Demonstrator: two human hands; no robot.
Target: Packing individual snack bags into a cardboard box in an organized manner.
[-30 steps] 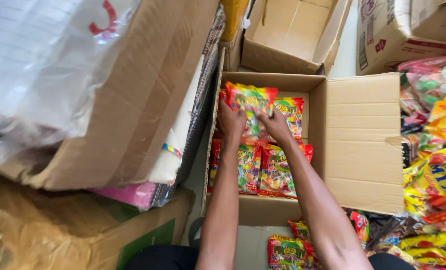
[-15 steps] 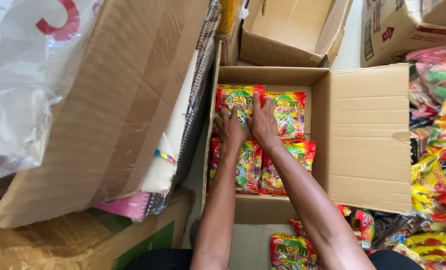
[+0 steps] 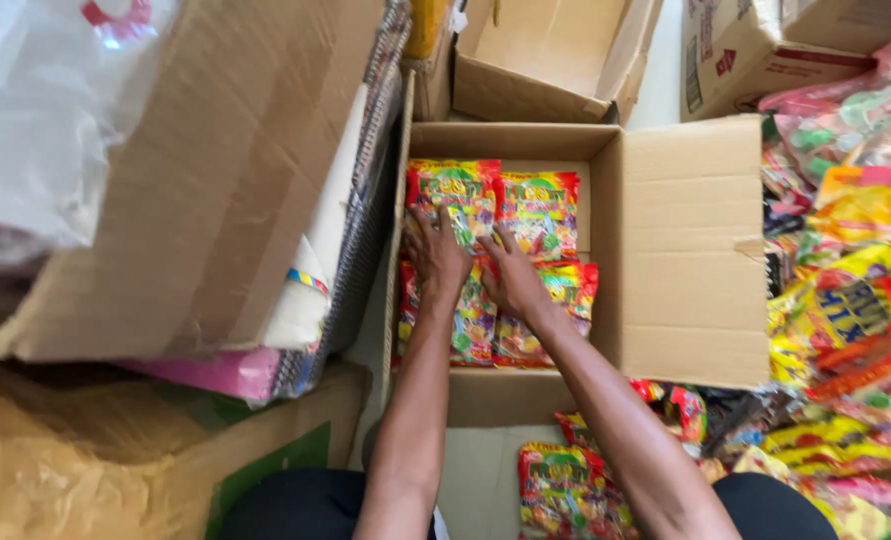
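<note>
Head view looks straight down. Nearest, at six o'clock, a colourful snack packet (image 3: 566, 490) lies on the floor between the person's knees, and more loose packets (image 3: 846, 400) spread away at four and three o'clock, heaped well up the edge.

Both forearms reach from six o'clock up into an open cardboard box (image 3: 686, 250) at the centre. Its flap folds out flat toward three o'clock. Inside, snack packets in red, yellow and green lie flat in two rows. The near row (image 3: 571, 300) sits toward six o'clock within the box, the far row (image 3: 536, 210) toward twelve.

Left hand (image 3: 436, 255) lies palm down with its fingers spread, pressing on the packets where the two rows meet, at the box's nine o'clock side; it grips nothing. Right hand (image 3: 511, 275) lies just beside it, also flat and unclenched, fingers pointing to twelve o'clock and resting on the same packets. The two hands are nearly touching.

At nine o'clock a large tilted carton (image 3: 196, 170) leans over the scene, with clear plastic wrap (image 3: 36, 110) at ten o'clock and a pink bundle (image 3: 206, 370) under its lower edge. Crumpled brown paper (image 3: 56, 470) fills seven o'clock.

Farther off, at twelve o'clock, a second open, bare box (image 3: 546, 60) stands beyond the first, and a printed carton (image 3: 766, 50) sits at one o'clock.
</note>
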